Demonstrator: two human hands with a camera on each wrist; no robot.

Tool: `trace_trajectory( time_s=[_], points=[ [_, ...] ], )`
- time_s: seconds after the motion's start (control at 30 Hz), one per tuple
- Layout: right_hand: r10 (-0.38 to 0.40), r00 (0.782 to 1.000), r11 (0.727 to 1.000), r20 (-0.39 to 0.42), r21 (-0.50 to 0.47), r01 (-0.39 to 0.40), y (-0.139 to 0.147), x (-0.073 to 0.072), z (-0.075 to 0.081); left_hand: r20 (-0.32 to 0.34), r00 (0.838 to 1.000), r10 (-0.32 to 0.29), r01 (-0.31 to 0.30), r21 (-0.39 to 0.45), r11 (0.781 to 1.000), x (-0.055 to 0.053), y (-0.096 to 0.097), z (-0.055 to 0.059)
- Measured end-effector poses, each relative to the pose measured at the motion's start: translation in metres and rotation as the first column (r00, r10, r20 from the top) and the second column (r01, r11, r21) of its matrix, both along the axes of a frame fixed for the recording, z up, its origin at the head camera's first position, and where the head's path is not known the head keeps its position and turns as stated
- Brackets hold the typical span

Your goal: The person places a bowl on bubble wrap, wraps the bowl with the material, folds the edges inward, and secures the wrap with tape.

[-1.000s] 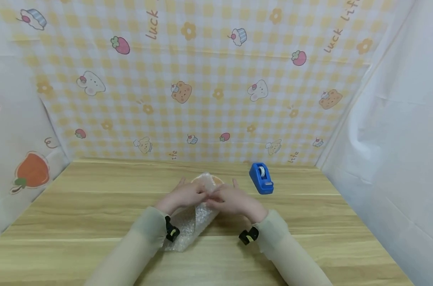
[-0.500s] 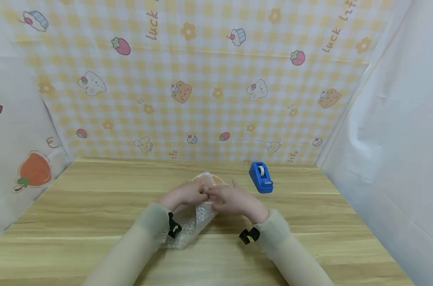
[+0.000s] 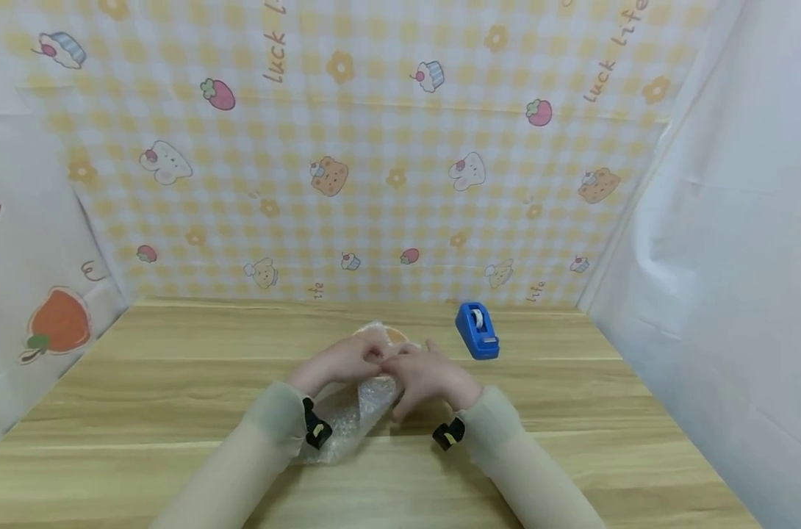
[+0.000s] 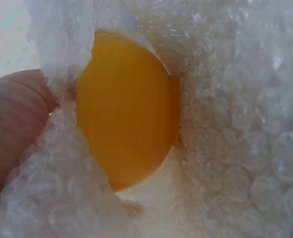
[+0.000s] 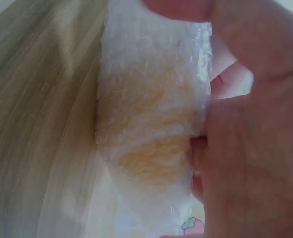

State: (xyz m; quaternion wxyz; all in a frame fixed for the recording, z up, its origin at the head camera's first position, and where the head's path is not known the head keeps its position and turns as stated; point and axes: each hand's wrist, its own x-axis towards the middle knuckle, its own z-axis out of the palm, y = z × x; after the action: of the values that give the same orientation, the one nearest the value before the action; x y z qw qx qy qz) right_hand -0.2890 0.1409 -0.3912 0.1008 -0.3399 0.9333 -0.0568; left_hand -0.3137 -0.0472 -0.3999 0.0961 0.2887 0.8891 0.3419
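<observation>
In the head view, a sheet of bubble wrap (image 3: 350,419) is folded around a round orange-yellow thing (image 3: 397,336). The left wrist view shows a smooth curved orange side between layers of wrap; its kind cannot be told. My left hand (image 3: 344,361) holds the wrap, its thumb and fingers curled at the upper fold. My right hand (image 3: 430,375) touches the wrapped thing from the right, fingertips close to the left hand's and thumb spread away toward me. In the right wrist view, orange shows dimly through the bubble wrap (image 5: 149,119) beside the right hand.
A blue tape dispenser (image 3: 477,330) with a roll of tape stands at the back right of the wooden table (image 3: 572,441). A yellow checked cloth (image 3: 387,132) hangs behind the table, with white sheets at both sides. A loose tail of wrap lies toward the left forearm.
My right thumb has spread away from its fingers toward me; it was tucked near them earlier. The left hand stays at the fold. The head view has shifted slightly.
</observation>
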Motion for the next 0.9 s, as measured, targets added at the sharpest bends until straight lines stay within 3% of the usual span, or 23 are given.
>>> trace_trajectory(
  time_s=[0.13, 0.27, 0.37, 0.43, 0.57, 0.7, 0.9],
  points=[
    [-0.016, 1.0, 1.0, -0.015, 0.016, 0.017, -0.009, -0.005, -0.006, 0.054, 0.997, 0.061, -0.063, 0.033, 0.997, -0.002, -0.005, -0.002],
    [-0.055, 0.998, 0.998, -0.024, 0.011, 0.055, -0.015, -0.006, -0.007, 0.088, 0.996, -0.018, 0.011, 0.078, 0.997, -0.002, -0.018, 0.007],
    [-0.065, 0.998, 0.998, -0.018, 0.002, 0.065, -0.014, -0.006, -0.004, 0.056, 0.997, -0.053, 0.049, 0.075, 0.996, 0.003, -0.035, 0.023],
    [-0.064, 0.998, 0.998, -0.012, -0.016, 0.064, -0.014, -0.007, -0.004, 0.043, 0.998, -0.04, 0.038, 0.054, 0.998, 0.009, -0.05, 0.033],
    [-0.055, 0.998, 0.998, -0.007, -0.038, 0.055, -0.013, -0.008, -0.005, -0.04, 0.997, -0.062, 0.061, -0.017, 0.998, 0.021, -0.087, 0.041],
    [-0.052, 0.999, 0.998, -0.004, -0.042, 0.052, -0.013, -0.007, -0.004, -0.122, 0.988, -0.095, 0.077, -0.146, 0.986, 0.035, -0.117, 0.035],
    [-0.052, 0.999, 0.997, -0.001, -0.055, 0.051, -0.014, -0.005, -0.004, -0.127, 0.99, -0.062, 0.019, -0.314, 0.949, 0.054, -0.137, 0.014]
  ],
)
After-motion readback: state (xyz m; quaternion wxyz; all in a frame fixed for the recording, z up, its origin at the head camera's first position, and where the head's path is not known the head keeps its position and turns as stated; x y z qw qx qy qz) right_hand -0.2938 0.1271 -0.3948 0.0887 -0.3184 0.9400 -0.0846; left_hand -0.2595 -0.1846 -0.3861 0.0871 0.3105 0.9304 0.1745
